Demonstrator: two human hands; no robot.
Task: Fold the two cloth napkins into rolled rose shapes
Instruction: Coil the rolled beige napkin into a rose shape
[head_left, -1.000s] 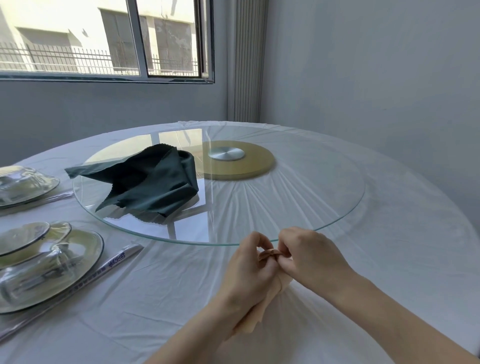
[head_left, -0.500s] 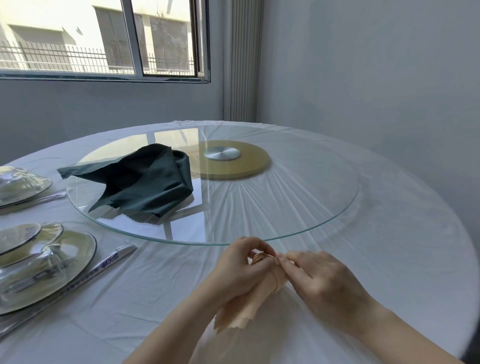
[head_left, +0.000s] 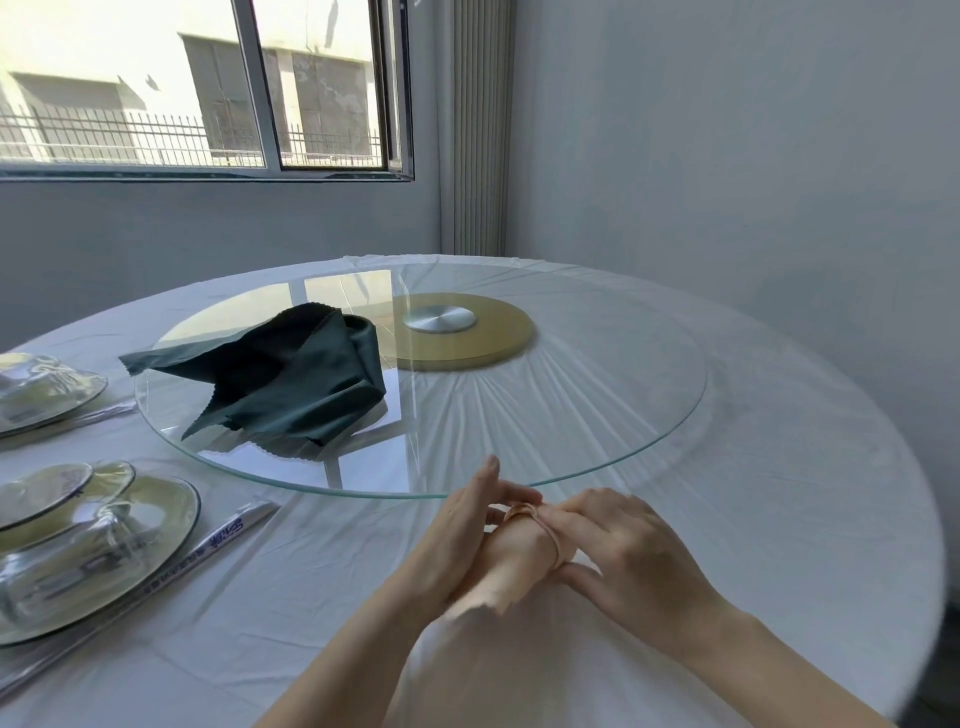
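Two hands on one peach napkin (head_left: 519, 553), lower centre, above the white tablecloth (head_left: 779, 519).
The right hand (head_left: 628, 566) pinches its rolled band. The left hand (head_left: 462, 540) holds the roll, probably wound round its fingers. One dark green napkin (head_left: 291, 384) lies crumpled on the glass turntable (head_left: 623, 415), centre left. Two wrapped place settings (head_left: 104, 545) sit at the left edge.

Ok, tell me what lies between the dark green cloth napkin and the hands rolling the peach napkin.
Head view: no object. Past the dark green cloth napkin comes bare round glass turntable, its near rim, then white tablecloth.
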